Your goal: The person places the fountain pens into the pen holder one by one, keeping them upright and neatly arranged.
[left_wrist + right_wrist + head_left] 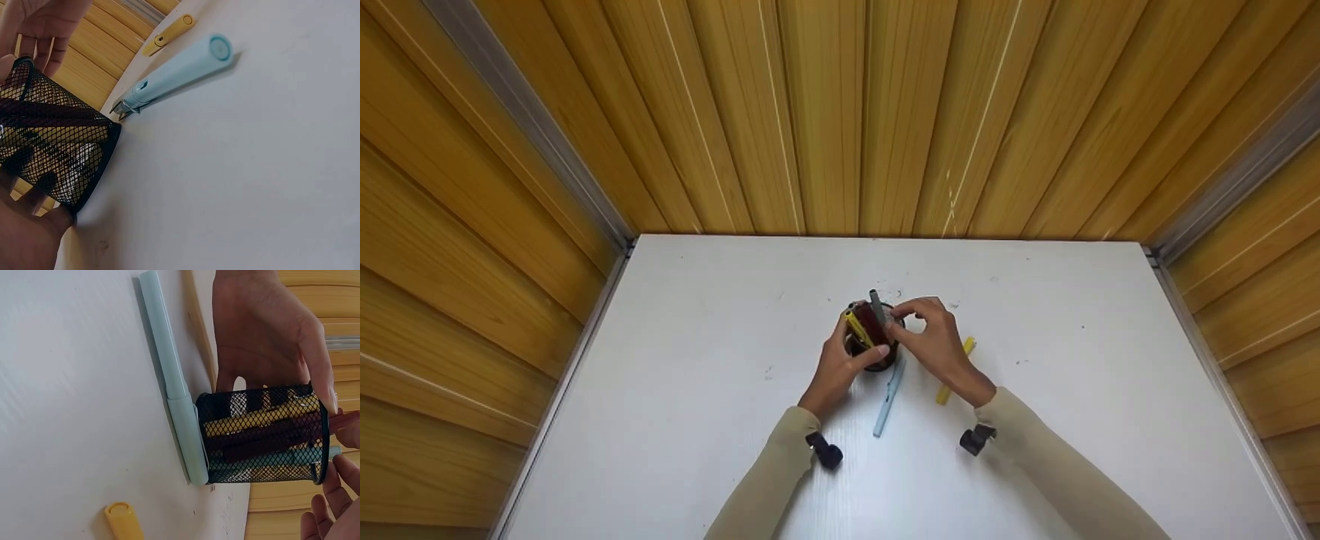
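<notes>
My left hand [840, 367] grips a black mesh pen cup [264, 439] from its left side, thumb near the rim. Inside stand a yellow pen [856, 328], dark red pens [871, 322] and a grey-green pen [877, 306] whose end sticks up past the rim. At the rim's right side, my right hand [934, 337] pinches the grey-green pen with thumb and index finger, its other fingers loosely bent. A light blue pen [888, 401] lies on the table right beside the cup's base.
Another yellow pen [943, 394] lies on the white table [697, 390], partly under my right wrist in the head view. Wood-patterned panels [825, 120] with grey metal corner posts [540, 112] enclose the table at the back and sides.
</notes>
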A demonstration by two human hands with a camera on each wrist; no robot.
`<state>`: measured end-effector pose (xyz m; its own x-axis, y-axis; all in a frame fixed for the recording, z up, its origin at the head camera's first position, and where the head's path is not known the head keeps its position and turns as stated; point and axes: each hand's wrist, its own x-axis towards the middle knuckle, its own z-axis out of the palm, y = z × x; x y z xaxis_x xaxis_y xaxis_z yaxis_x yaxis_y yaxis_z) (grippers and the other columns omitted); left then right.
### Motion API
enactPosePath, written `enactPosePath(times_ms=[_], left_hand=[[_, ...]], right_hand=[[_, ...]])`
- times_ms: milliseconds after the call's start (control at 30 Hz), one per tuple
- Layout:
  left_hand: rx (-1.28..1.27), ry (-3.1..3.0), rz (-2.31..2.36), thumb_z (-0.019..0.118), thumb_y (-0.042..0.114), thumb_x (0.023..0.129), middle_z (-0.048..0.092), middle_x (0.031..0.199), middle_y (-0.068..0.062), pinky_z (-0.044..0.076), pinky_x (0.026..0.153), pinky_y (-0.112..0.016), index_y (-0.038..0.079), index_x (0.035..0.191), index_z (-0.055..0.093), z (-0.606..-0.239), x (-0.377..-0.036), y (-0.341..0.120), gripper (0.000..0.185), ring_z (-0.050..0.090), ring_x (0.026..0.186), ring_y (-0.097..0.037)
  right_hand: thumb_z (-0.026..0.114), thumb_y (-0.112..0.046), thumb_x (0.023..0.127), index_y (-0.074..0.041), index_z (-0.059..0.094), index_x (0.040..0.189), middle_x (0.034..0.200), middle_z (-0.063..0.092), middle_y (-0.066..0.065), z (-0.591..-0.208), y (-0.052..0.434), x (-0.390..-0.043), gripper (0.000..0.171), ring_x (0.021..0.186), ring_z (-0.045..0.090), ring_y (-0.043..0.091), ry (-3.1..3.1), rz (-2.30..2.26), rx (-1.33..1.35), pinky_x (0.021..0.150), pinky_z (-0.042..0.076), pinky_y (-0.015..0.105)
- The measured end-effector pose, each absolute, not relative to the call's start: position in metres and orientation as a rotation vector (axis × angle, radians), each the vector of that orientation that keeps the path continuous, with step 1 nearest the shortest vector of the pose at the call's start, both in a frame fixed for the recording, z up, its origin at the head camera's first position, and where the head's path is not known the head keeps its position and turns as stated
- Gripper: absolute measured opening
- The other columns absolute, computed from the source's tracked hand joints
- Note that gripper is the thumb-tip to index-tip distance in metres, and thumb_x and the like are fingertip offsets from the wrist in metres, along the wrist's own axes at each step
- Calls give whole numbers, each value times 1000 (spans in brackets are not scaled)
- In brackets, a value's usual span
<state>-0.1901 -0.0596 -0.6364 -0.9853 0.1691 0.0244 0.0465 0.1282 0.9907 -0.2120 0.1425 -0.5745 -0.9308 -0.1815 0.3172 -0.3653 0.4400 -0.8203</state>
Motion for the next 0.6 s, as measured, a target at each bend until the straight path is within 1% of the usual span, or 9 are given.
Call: enactPosePath(times_ms=[133, 200, 333, 467, 600], left_hand=[[224, 2290, 2001, 80, 44, 96, 60, 153, -6, 43, 123, -52, 23, 171, 37, -637, -190, -60, 89, 55, 143, -25], [232, 2289, 2004, 80, 43, 97, 60, 152, -6, 43, 123, -52, 23, 171, 37, -637, -190, -60, 88, 55, 144, -25], [254, 2282, 2020, 81, 41, 97, 61, 151, -6, 45, 122, -50, 25, 172, 37, -636, -189, -60, 88, 57, 141, -24], [268, 2286, 2024, 81, 40, 97, 60, 153, -4, 44, 122, -49, 28, 174, 33, -636, -189, -59, 91, 57, 140, -23], [259, 2293, 2021, 81, 42, 97, 58, 156, -4, 43, 124, -50, 30, 175, 30, -636, -190, -58, 94, 56, 141, -23]], right_hand=[[87, -6, 94, -5, 81, 108, 105, 78, 4, -575, 150, -211, 15, 114, 62, 27, -2494, 1511, 463, 102, 50, 59], [87, -6, 94, -6, 81, 107, 104, 78, 4, -575, 153, -210, 15, 115, 62, 28, -2492, 1514, 448, 103, 49, 59], [87, -8, 94, -5, 81, 107, 106, 78, 6, -575, 161, -208, 15, 116, 63, 28, -2493, 1516, 420, 102, 49, 54], [86, -8, 96, 0, 80, 109, 107, 78, 9, -576, 169, -206, 17, 115, 63, 28, -2500, 1527, 395, 103, 49, 57], [86, -7, 96, -2, 79, 109, 107, 78, 9, -578, 178, -204, 15, 114, 63, 27, -2510, 1521, 349, 103, 49, 60]])
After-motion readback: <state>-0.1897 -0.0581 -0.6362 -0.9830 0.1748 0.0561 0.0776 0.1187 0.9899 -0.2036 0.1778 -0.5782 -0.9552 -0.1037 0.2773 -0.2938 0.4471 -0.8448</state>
